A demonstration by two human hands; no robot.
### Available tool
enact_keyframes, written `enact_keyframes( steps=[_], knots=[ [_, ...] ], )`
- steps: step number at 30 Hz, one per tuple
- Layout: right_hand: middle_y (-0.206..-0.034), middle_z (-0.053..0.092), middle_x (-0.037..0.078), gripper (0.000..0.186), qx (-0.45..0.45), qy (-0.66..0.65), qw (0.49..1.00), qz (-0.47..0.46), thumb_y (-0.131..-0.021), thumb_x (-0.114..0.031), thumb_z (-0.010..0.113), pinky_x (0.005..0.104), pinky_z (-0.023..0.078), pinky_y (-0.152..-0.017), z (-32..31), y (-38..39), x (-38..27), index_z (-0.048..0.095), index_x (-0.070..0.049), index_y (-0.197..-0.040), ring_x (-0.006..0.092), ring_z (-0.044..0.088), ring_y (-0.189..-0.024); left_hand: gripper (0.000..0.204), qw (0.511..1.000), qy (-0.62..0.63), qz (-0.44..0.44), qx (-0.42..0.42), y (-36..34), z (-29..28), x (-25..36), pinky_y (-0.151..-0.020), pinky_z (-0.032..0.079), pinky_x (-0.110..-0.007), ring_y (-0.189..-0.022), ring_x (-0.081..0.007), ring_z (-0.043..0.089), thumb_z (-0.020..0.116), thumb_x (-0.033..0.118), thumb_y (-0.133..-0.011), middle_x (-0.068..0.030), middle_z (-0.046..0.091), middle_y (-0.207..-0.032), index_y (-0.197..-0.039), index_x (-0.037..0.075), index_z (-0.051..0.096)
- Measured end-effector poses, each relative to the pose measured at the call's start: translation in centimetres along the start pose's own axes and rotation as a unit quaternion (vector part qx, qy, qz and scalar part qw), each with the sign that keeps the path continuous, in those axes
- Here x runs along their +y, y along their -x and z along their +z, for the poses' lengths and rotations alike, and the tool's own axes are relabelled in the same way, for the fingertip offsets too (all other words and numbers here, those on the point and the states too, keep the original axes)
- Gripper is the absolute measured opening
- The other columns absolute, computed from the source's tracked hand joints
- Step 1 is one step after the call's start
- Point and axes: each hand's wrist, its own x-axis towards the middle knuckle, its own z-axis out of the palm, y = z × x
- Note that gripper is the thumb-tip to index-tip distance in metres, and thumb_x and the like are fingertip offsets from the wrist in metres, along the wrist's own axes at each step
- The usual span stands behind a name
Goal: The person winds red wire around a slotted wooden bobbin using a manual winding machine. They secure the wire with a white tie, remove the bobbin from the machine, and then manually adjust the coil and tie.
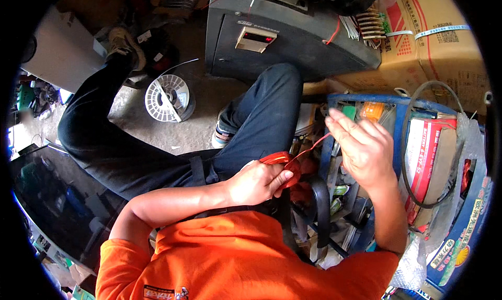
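Observation:
My left hand (254, 184) is closed around a coil of red wire (277, 157), its thumb pressed over the near side. From the coil a single strand of the wire runs up and right to my right hand (362, 149). That hand is raised over the blue crate, its thumb and fingers drawn together on the strand. The fingertips are slightly blurred, and the strand is lost from sight behind them. The coil is held just in front of my orange shirt, beside my bent right knee.
A white plastic spool (168, 98) stands on the floor between my legs. Ahead is a dark grey machine (314, 41) with a small display. A cardboard box (434, 54) sits at the far right. To my right, a blue crate (401, 117) holds mixed items; a dark panel (57, 195) lies left.

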Motion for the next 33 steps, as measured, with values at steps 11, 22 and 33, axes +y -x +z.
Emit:
enact_keyframes(
  steps=[11,22,33],
  knots=[
    [-0.092,0.072,0.012,0.022,-0.109,-0.683,0.711,0.126,-0.08,-0.001,0.071,0.0288,0.054,-0.08,2.6,2.6,-6.0,0.069,0.002,-0.102,0.0189,0.069,-0.085,0.032,0.987,-0.119,0.101,0.023,-0.4,0.3,-0.8,-0.063,0.051,-0.042,-0.063,-0.0305,0.065,0.048,0.026,-0.097,-0.0086,0.062,-0.062,-0.079,0.002,0.06],
    [-0.086,0.067,0.012,0.016,-0.299,-0.087,0.95,0.016,-0.083,-0.017,0.056,0.0352,0.048,-0.061,1.2,0.4,-4.9,0.064,-0.003,-0.084,0.0243,0.062,-0.07,0.029,0.997,-0.051,0.036,-0.047,-0.7,-0.2,-0.6,-0.066,0.049,-0.041,-0.074,-0.0331,0.065,0.049,0.027,-0.097,-0.0134,0.063,-0.069,-0.089,0.0,0.052],
    [-0.108,0.065,0.019,0.026,-0.088,-0.898,0.232,0.363,-0.097,-0.006,0.047,0.0193,0.039,-0.043,7.1,6.0,-7.8,0.061,-0.002,-0.118,0.0069,0.047,-0.049,0.015,0.996,-0.044,0.063,-0.046,-0.4,-0.5,-0.9,-0.066,0.049,-0.045,-0.076,-0.0404,0.063,0.056,0.01,-0.086,-0.0213,0.061,-0.076,-0.093,-0.001,0.049]
  ],
)
